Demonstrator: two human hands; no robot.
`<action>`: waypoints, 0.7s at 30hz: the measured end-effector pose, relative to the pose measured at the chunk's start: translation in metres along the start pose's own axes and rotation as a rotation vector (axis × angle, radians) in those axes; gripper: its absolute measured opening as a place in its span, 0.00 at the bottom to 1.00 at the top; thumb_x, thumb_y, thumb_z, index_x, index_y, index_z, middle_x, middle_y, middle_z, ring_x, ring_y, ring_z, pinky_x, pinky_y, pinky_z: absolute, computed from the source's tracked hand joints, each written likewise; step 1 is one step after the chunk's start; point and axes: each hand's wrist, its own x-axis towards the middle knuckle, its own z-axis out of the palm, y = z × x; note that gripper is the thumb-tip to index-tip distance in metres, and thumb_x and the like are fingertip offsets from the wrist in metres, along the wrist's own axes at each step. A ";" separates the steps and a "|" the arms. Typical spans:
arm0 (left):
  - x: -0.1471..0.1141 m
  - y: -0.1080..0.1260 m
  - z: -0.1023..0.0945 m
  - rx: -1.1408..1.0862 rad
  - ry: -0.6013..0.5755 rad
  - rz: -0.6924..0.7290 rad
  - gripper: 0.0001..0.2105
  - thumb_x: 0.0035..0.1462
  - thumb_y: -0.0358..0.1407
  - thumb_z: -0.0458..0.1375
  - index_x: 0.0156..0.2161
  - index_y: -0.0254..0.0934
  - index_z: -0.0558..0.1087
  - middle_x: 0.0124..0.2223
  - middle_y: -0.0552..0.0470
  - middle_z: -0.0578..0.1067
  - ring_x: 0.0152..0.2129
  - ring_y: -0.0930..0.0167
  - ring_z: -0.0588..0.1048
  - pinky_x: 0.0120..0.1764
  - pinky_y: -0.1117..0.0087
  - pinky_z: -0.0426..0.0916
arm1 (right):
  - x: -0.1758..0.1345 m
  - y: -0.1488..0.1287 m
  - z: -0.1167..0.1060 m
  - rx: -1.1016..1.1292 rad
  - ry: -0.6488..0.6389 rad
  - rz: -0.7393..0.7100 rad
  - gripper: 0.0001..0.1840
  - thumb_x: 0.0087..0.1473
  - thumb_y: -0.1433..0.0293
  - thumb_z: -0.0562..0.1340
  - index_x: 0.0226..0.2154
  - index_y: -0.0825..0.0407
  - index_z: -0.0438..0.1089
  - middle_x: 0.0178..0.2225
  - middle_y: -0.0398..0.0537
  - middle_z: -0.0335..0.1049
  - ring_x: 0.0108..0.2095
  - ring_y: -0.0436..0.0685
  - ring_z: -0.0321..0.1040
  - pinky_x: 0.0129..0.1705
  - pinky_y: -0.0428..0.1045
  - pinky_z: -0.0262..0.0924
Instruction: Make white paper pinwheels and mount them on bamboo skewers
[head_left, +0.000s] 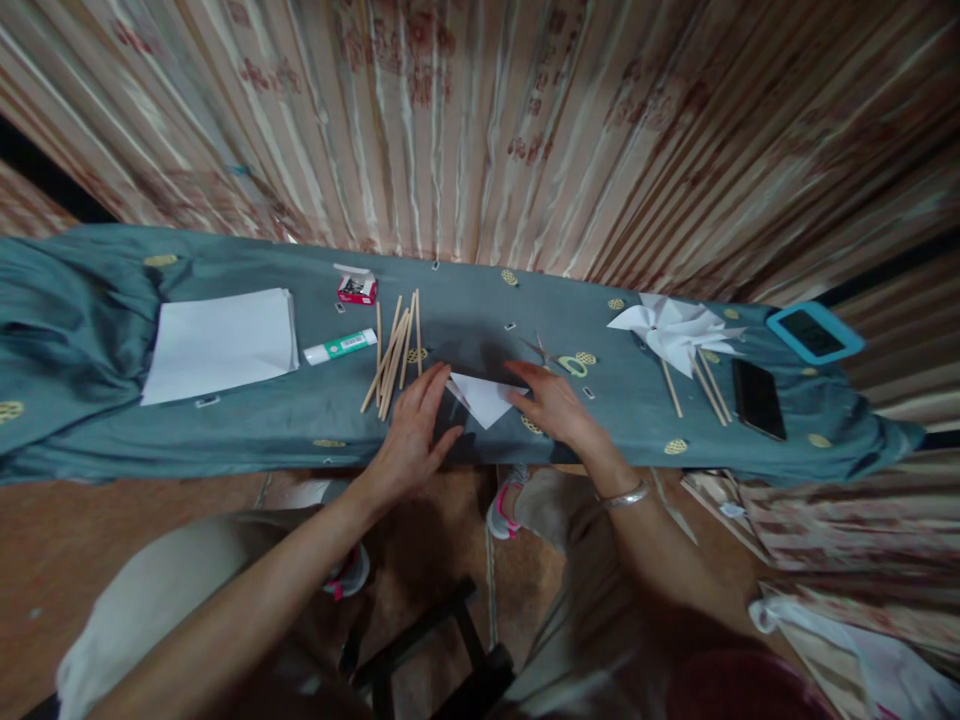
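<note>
step: folding a paper piece | where: on the blue cloth, near the front edge | left hand: flat, fingers spread beside it | right hand: flat, pressing its corner | next: likely a firm, neat crease | nearby: wooden sticks, glue stick

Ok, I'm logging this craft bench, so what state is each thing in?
Folded white paper piece: flat, under both hands.
Left hand: open, pressing.
Right hand: open, pressing.
White paper stack: flat.
Green-and-white glue stick: capped, lying.
Small red box: flap open.
White paper pinwheels: assembled, lying.
Black phone: screen dark.
</note>
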 end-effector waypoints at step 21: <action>0.030 0.012 -0.026 -1.414 0.118 -0.764 0.17 0.59 0.48 0.54 0.44 0.36 0.75 0.43 0.44 0.80 0.40 0.64 0.79 0.46 0.61 0.74 | 0.012 -0.083 -0.024 0.308 0.265 -0.199 0.09 0.59 0.69 0.59 0.36 0.47 0.76 0.60 0.48 0.64 0.61 0.59 0.60 0.60 0.58 0.59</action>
